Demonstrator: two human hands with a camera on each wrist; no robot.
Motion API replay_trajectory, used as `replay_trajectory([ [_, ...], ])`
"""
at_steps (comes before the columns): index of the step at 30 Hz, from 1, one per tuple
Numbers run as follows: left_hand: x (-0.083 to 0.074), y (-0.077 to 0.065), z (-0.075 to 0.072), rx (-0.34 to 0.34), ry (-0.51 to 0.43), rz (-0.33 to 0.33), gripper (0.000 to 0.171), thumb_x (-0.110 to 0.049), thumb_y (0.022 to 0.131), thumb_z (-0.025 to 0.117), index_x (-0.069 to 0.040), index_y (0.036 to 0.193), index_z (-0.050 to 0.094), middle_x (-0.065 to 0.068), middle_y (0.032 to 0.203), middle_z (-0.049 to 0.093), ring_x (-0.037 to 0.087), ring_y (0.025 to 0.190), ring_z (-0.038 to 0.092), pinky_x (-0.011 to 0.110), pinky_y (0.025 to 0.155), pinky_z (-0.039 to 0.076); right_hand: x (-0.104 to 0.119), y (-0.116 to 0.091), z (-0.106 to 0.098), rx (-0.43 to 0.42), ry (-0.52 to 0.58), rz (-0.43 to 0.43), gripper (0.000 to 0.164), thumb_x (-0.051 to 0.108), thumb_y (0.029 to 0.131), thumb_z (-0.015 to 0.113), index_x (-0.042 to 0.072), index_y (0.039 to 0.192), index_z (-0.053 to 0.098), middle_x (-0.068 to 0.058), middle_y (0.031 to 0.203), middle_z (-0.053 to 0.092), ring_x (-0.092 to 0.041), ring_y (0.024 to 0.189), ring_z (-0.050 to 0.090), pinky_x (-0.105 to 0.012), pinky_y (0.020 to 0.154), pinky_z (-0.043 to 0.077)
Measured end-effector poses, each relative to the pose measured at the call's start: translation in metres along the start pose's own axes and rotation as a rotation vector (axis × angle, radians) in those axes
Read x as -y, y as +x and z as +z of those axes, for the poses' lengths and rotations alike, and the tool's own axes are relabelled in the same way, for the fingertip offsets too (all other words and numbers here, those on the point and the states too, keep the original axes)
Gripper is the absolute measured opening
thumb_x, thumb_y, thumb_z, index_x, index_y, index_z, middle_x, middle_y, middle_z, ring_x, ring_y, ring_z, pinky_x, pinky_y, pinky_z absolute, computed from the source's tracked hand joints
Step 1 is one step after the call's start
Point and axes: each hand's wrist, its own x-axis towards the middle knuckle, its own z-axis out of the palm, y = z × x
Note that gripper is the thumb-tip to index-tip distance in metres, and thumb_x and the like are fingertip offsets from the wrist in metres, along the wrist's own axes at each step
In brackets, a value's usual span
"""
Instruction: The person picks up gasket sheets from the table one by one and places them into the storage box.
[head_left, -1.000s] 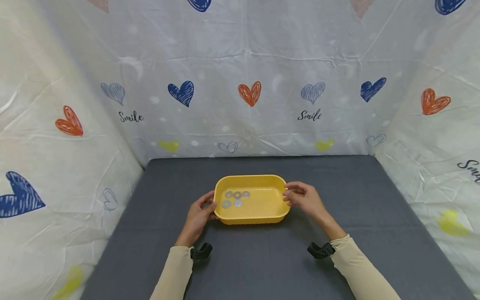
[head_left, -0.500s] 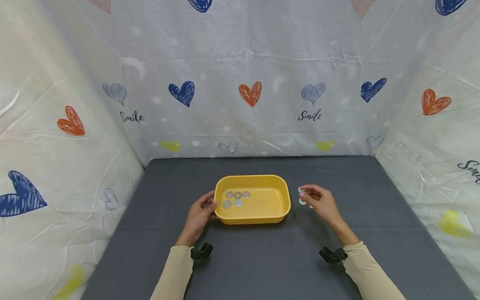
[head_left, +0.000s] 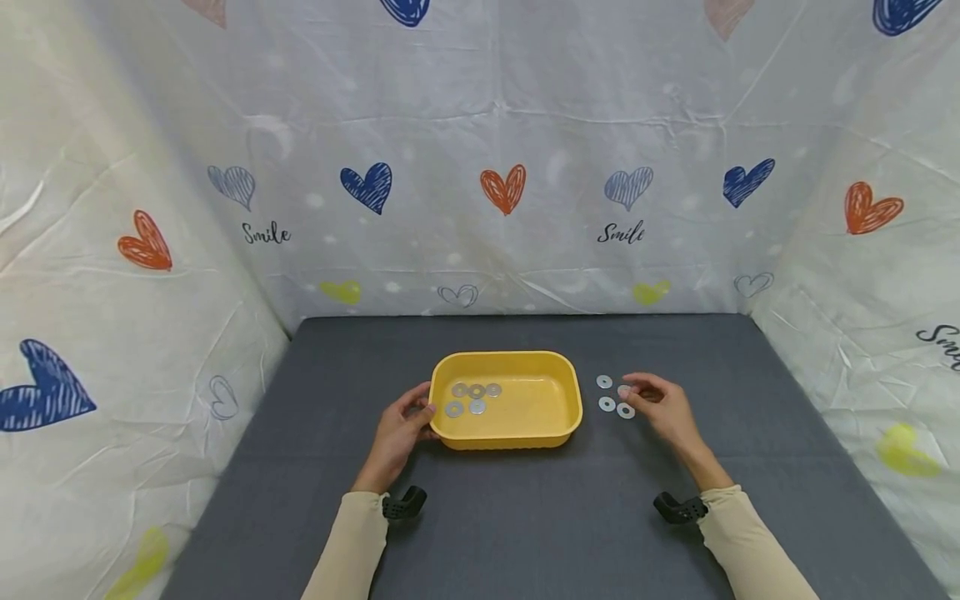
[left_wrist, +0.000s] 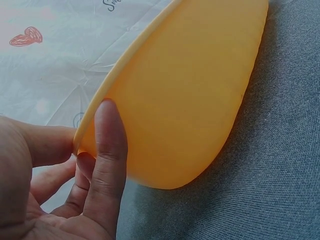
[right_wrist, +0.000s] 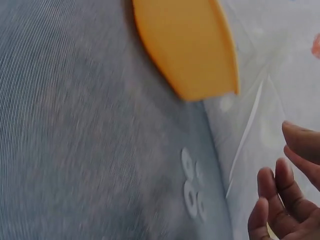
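My left hand (head_left: 399, 433) grips the left rim of a yellow plastic tray (head_left: 510, 435), thumb and fingers on either side of its edge in the left wrist view. Several flat metal washers (head_left: 477, 407) lie in the tray's left half. To the right of the tray, several more washers (head_left: 607, 404) lie close together on the table. My right hand (head_left: 666, 414) hovers by that group, its fingertips over one washer (head_left: 624, 391) in the head view. Seen from the right wrist, its fingers (right_wrist: 285, 175) stand apart with nothing between them, away from the washers (right_wrist: 190, 199).
A dark grey cloth (head_left: 510, 533) covers the table. White sheeting printed with hearts (head_left: 502, 190) hangs behind it and along both sides. A black band (head_left: 405, 503) is on my left wrist and another band (head_left: 681, 508) on my right.
My right hand has left the tray's right rim and moved right, past the washers on the table, so that they show. The left hand and the tray stay put.
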Motion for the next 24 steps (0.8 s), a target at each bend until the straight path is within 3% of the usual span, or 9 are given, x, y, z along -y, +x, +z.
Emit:
replay_trajectory([
  [12, 0.002, 0.001, -0.001, -0.004, 0.01, -0.004, 0.049, -0.013, 0.099, 0.058, -0.016, 0.147, 0.045, 0.009, 0.116, 0.048, 0.025, 0.086, 0.062, 0.029, 0.067, 0.058, -0.022, 0.003, -0.009, -0.008, -0.182, 0.009, 0.036, 0.023, 0.086, 0.078, 0.008, 0.119, 0.072, -0.011, 0.095, 0.063, -0.006, 0.079, 0.056, -0.019, 0.067, 0.047],
  [24, 0.002, 0.0, 0.0, -0.004, 0.019, -0.002, 0.049, -0.012, 0.1, 0.057, -0.016, 0.147, 0.045, 0.01, 0.117, 0.047, 0.025, 0.088, 0.061, 0.029, 0.068, 0.058, -0.038, 0.024, -0.013, 0.027, -0.335, -0.034, 0.038, 0.023, 0.084, 0.079, 0.005, 0.116, 0.073, -0.014, 0.092, 0.063, -0.019, 0.081, 0.053, -0.032, 0.072, 0.044],
])
